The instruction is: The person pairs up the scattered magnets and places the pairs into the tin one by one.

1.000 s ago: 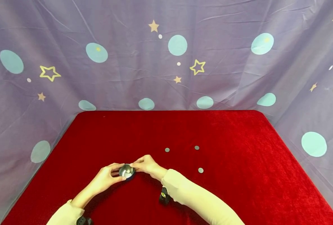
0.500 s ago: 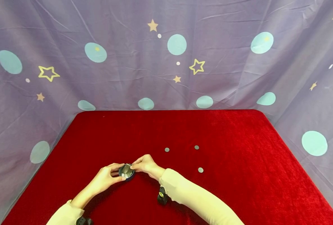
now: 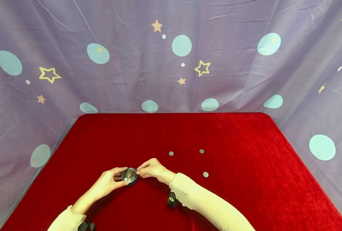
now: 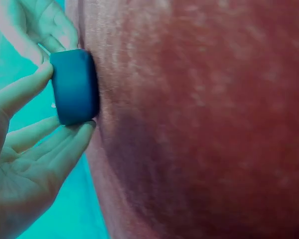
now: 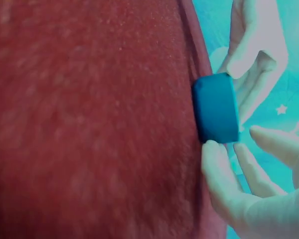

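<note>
A small round dark blue container [image 3: 129,176] with a shiny silvery top rests on the red cloth, and both wrist views show its smooth blue side. My left hand [image 3: 108,181] holds it from the left, thumb at the near rim and fingers on the far side. At the right rim is my right hand [image 3: 153,168]. In the right wrist view, its thumb [image 5: 276,144] stands a little apart from the container, while a fingertip [image 5: 209,149] is right at the lower edge of the blue side. A squarish reflective shape shows within the top.
Three flat silvery discs [image 3: 171,153] lie apart on the red cloth [image 3: 231,144], right of the hands. Purple curtains [image 3: 234,73] with stars and dots hang behind and beside the table.
My right hand has drawn slightly right, its thumb coming off the container's rim. A squarish shape has appeared in the shiny top. My left hand has kept its hold.
</note>
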A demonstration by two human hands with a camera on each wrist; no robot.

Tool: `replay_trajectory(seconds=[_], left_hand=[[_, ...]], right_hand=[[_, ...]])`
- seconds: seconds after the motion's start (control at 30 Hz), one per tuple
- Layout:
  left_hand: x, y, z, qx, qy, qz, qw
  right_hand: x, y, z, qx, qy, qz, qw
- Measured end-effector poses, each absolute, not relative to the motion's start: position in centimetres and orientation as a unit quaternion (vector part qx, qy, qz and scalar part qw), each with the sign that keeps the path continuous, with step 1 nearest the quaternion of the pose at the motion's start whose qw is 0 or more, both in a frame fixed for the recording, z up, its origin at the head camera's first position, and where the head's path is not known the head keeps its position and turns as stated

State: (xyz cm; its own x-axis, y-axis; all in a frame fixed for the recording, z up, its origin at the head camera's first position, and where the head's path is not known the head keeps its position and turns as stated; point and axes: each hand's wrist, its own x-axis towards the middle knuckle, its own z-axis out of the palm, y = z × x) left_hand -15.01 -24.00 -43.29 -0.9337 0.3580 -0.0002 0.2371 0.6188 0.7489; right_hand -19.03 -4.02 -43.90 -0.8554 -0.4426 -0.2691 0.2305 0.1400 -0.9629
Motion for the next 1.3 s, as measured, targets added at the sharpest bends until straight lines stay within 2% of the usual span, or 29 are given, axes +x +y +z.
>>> replay_trajectory(seconds=[0.13, 0.3, 0.5, 0.8, 1.3], left_hand=[[-14.8, -23.7, -42.9, 0.165, 0.915, 0.364, 0.047], [-14.4, -22.8, -42.3, 0.184, 0.932, 0.313, -0.017], [-13.9, -21.4, -41.6, 0.208, 0.924, 0.314, -0.065], [-13.9, -19.0, -41.5, 0.258, 0.901, 0.339, -0.075], [-14.7, -14.7, -41.7, 0.293, 0.891, 0.343, -0.042]], right_hand=[[-18.8, -2.8, -43.3, -0.123, 0.735, -0.617, 0.253], [-18.5, -0.8, -42.8, -0.217, 0.776, -0.545, 0.231], [-18.2, 1.8, -42.1, -0.301, 0.798, -0.483, 0.2], [-17.4, 5.6, -41.4, -0.302, 0.819, -0.468, 0.139], [-16.6, 11.8, -41.7, -0.28, 0.854, -0.435, 0.06]])
